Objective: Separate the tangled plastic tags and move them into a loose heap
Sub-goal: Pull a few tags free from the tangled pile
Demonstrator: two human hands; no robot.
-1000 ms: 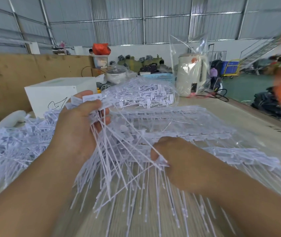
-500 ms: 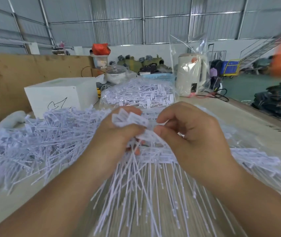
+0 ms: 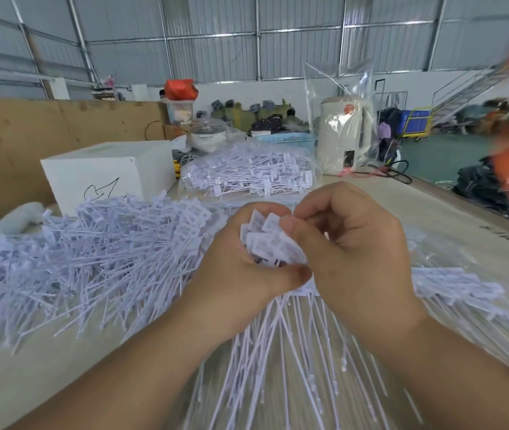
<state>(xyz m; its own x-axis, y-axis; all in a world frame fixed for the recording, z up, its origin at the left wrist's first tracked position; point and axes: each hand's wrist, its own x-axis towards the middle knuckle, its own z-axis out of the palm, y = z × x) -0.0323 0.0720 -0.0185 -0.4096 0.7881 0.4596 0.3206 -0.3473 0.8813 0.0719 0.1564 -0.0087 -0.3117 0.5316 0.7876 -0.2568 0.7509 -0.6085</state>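
- Your left hand (image 3: 241, 274) clamps the bunch of tags (image 3: 270, 243) by the label heads, so the stems fan down free
- Your right hand (image 3: 349, 243) pinches the same heads with thumb and curled fingers, likely to peel a few off
- Loose heap (image 3: 92, 252) sits just left, close for dropping
- Bagged tags (image 3: 247, 175) lie behind, beside the white box (image 3: 107, 172)

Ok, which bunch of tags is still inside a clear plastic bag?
The far bagged tags, between the white box and kettle. The loose heap at left lies unwrapped.
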